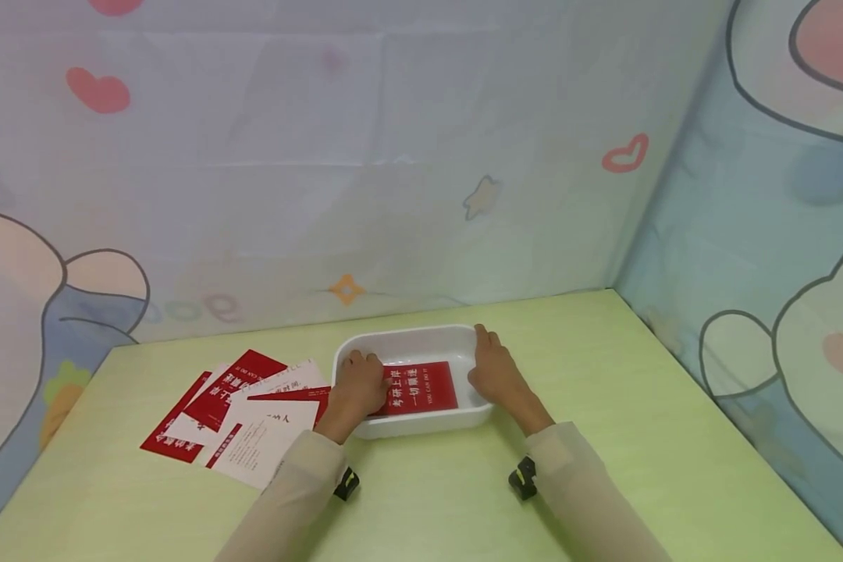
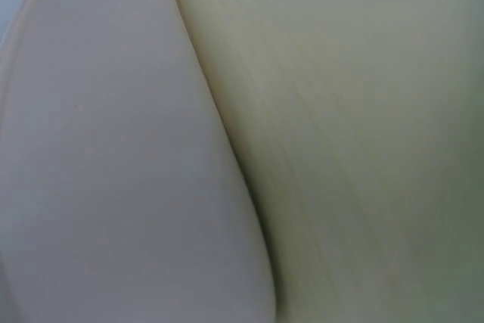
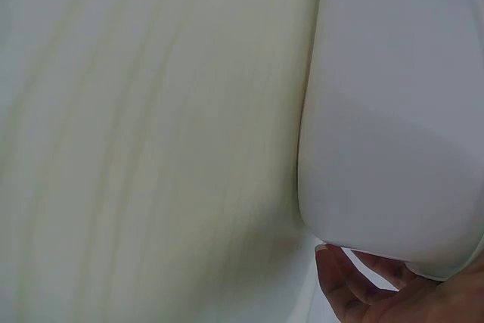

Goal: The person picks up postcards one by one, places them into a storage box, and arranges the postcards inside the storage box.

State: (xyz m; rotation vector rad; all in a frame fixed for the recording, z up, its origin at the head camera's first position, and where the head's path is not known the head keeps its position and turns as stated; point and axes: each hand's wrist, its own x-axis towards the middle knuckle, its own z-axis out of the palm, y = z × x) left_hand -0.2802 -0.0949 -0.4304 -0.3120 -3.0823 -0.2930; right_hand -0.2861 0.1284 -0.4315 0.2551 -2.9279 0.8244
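Note:
A white plastic tray stands on the table, with a red card bearing white lettering inside it. My left hand reaches over the tray's front left corner, fingers curled at the card's left end, which it covers. The fingertips are hidden there. On the opposite side, my right hand grips the tray's right end, its fingers over the rim. Seen in the right wrist view, the fingers lie against the tray's outer end wall. The left wrist view is mostly filled by the tray's side wall.
Left of the tray, several red and white cards lie overlapped in a loose spread on the light green table. A printed cloth backdrop rises behind the table and along its right side.

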